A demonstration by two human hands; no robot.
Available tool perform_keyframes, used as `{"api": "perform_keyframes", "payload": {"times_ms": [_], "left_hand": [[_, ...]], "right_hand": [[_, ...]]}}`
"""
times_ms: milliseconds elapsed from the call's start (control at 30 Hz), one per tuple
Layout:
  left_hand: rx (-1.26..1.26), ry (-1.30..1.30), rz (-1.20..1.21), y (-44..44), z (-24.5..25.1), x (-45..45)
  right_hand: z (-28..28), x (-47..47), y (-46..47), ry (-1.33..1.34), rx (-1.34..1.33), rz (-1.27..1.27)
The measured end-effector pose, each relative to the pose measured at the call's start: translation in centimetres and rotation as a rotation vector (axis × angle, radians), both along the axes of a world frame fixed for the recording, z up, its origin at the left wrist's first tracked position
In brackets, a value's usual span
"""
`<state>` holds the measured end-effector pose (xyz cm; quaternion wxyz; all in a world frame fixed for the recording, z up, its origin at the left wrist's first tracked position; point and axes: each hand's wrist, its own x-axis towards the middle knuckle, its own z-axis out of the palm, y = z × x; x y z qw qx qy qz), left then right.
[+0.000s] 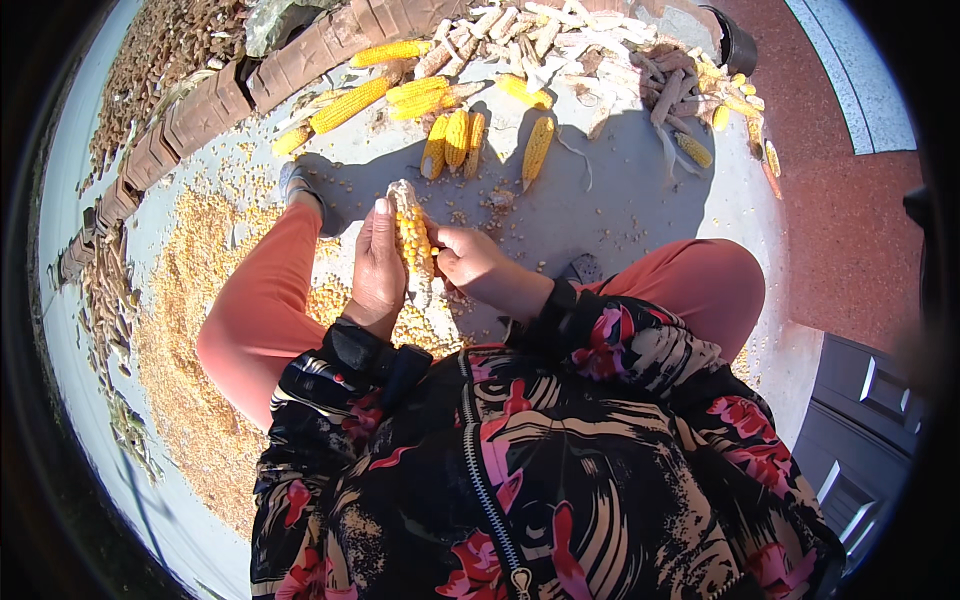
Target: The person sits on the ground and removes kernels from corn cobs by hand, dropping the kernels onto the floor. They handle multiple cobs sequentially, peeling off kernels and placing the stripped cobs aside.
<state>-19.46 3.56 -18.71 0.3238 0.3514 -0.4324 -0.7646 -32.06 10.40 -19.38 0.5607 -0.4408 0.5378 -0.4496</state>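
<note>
A partly shelled corn cob [412, 236] stands nearly lengthwise between my hands, with yellow kernels along its middle and bare pale cob at both ends. My left hand [379, 262] grips it from the left, thumb pointing up along its side. From the right, my right hand [476, 259] has its thumb and bent fingers against the kernels; its fingertips are partly hidden behind the cob. Loose kernels [330, 300] lie on the ground below, between my legs. Several full corn ears [456, 142] rest a short way ahead, and a single ear [538, 152] lies to their right.
A wide spread of kernels [195, 322] covers the concrete at left. Stripped cobs [600, 49] are heaped at the far side, near a dark bucket [737, 45]. A row of bricks [206, 109] borders the ground. At right are red flooring [840, 240] and a dark panelled door [855, 442].
</note>
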Motion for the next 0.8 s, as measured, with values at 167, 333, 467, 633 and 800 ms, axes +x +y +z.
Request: {"api": "perform_keyframes", "payload": {"times_ms": [167,333,467,633,800], "left_hand": [[0.056,0.016,-0.039,-0.2,0.6,0.4],[0.074,-0.035,-0.035,-0.2,-0.4,0.5],[0.075,-0.001,-0.041,0.2,-0.9,0.4],[-0.134,-0.062,0.029,0.6,-0.7,-0.3],[0.039,0.016,-0.076,0.0,0.3,0.4]], "right_hand": [[-1.8,-0.8,-0.4,-0.315,0.222,0.052],[-0.9,-0.9,-0.7,-0.348,0.256,0.118],[0.3,-0.6,-0.7,-0.282,0.292,0.095],[1.6,-0.3,-0.8,-0.020,0.268,0.107],[-1.1,-1.1,-0.3,-0.229,0.208,0.061]]}}
